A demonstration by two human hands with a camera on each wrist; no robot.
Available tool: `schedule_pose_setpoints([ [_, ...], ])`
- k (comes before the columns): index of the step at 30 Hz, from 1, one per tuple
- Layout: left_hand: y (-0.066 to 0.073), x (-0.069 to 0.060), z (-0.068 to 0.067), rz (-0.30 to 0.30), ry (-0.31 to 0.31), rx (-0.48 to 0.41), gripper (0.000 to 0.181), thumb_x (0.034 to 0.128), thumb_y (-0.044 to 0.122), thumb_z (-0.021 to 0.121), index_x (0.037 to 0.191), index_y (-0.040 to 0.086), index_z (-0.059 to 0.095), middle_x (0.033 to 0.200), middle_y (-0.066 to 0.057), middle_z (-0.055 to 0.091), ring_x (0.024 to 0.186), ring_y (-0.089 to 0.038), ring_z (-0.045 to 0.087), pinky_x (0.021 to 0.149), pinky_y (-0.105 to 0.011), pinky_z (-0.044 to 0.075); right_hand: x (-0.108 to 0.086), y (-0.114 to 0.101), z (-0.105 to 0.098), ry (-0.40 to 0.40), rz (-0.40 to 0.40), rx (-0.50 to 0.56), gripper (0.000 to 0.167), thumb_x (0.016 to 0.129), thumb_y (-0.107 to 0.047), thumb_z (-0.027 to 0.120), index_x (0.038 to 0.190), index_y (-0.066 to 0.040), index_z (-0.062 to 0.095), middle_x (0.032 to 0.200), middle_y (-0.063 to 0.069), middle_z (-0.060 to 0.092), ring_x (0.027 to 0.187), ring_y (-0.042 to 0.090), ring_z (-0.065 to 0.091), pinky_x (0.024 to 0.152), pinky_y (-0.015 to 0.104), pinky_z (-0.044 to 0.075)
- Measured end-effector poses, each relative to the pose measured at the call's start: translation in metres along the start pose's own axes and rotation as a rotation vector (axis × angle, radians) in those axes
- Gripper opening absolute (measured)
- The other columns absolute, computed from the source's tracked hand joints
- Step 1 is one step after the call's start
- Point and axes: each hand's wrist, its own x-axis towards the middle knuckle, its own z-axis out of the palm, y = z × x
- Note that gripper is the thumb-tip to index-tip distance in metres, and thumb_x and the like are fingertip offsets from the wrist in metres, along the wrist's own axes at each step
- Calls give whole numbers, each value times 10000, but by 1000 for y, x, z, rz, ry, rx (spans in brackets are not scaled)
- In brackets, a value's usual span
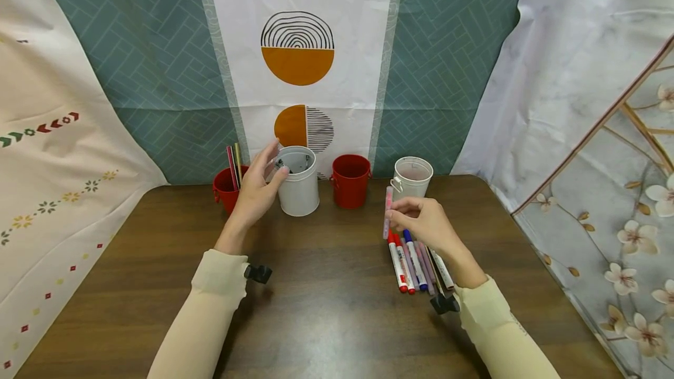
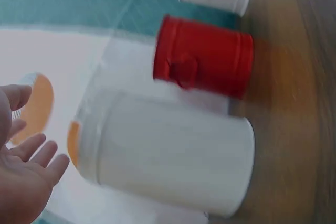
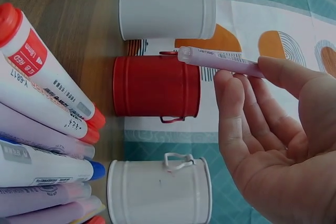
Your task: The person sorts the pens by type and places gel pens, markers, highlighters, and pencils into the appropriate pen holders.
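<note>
My right hand (image 1: pixel 432 228) (image 3: pixel 286 166) pinches a pink-purple marker (image 1: pixel 387 206) (image 3: pixel 218 60) between thumb and fingertips, just in front of the small white bucket (image 1: pixel 413 174) (image 3: pixel 160 192). Beside the large white bucket (image 1: pixel 299 192) (image 2: pixel 170 150), my left hand (image 1: pixel 253 195) (image 2: pixel 26 177) is at the rim with fingers spread and relaxed, gripping nothing. Below my right hand lies a row of several markers (image 1: pixel 416 262) (image 3: pixel 47 161), with red, blue and pale purple ones among them. Something dark and small shows inside the large bucket; I cannot tell what.
A red bucket (image 1: pixel 351 183) (image 2: pixel 205 56) (image 3: pixel 157 86) stands between the two white ones. Another red bucket (image 1: pixel 226 195) at the far left holds several pens (image 1: pixel 234 165). Patterned cloth (image 1: pixel 447 75) hangs behind the brown table (image 1: pixel 326 309).
</note>
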Motion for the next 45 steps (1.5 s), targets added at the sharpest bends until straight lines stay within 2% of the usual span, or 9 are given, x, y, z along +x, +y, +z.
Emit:
schedule_pose_setpoints([
  [3, 11, 3, 13, 40, -43, -30, 639, 1074, 140, 637, 1657, 159, 377, 1656, -98, 425, 1532, -321, 408, 1261, -516, 334, 0, 0, -2, 9, -2, 6, 262, 975, -215, 801, 1086, 18, 755, 891, 139, 795, 806, 351, 779, 743, 294, 646],
  [7, 14, 5, 37, 62, -109, -67, 630, 1076, 123, 627, 1654, 161, 380, 1640, -99, 455, 1501, -332, 455, 1245, -511, 367, -1, 0, -4, 19, 1, 14, 268, 969, -214, 808, 1087, 22, 754, 903, 145, 798, 777, 258, 782, 739, 289, 645],
  [15, 4, 7, 85, 4, -197, -16, 692, 1063, 159, 655, 1667, 92, 324, 1655, -148, 429, 1497, -337, 459, 1228, -524, 390, -1, -1, -4, 25, 10, 11, 279, 970, -249, 809, 1094, -4, 760, 927, 138, 802, 773, 204, 774, 704, 281, 636],
  [20, -7, 10, 104, -43, -226, 78, 733, 1053, 187, 656, 1670, 46, 287, 1670, -193, 380, 1488, -373, 435, 1237, -545, 373, -1, -2, -2, 20, 12, 31, 287, 970, -248, 810, 1098, 4, 759, 936, 152, 800, 787, 232, 783, 746, 278, 642],
  [25, -18, 13, 114, -101, -220, 156, 771, 1048, 241, 652, 1688, 79, 251, 1681, -165, 356, 1496, -347, 410, 1268, -536, 320, -2, -1, -2, 22, 16, 35, 285, 970, -245, 809, 1094, 6, 757, 931, 151, 800, 816, 330, 787, 736, 288, 644],
  [29, -25, 17, 118, -146, -211, 150, 794, 1055, 267, 636, 1696, 77, 208, 1683, -163, 345, 1530, -335, 372, 1284, -542, 282, 0, 0, -2, 17, 20, 43, 289, 969, -240, 811, 1092, 15, 752, 929, 157, 799, 834, 369, 788, 754, 308, 652],
  [32, -30, 19, 120, -177, -213, 132, 808, 1062, 283, 624, 1701, 70, 177, 1698, -161, 324, 1559, -329, 333, 1293, -542, 260, 1, 1, -1, 10, 20, 41, 294, 971, -240, 808, 1095, 21, 750, 930, 159, 798, 816, 321, 791, 761, 306, 652],
  [37, -36, 21, 123, -235, -223, 74, 813, 1078, 302, 604, 1706, 77, 140, 1743, -132, 248, 1606, -302, 254, 1312, -526, 209, 0, 1, -2, 13, 16, 25, 287, 975, -242, 803, 1096, 14, 751, 927, 146, 799, 787, 240, 789, 759, 302, 651],
  [45, -45, 22, 127, -300, -209, -87, 781, 1118, 295, 547, 1705, 65, 87, 1748, -164, 227, 1617, -305, 227, 1315, -491, 214, 0, 0, -2, 16, -2, 29, 261, 972, -220, 807, 1077, 13, 757, 904, 143, 795, 862, 470, 762, 739, 271, 643],
])
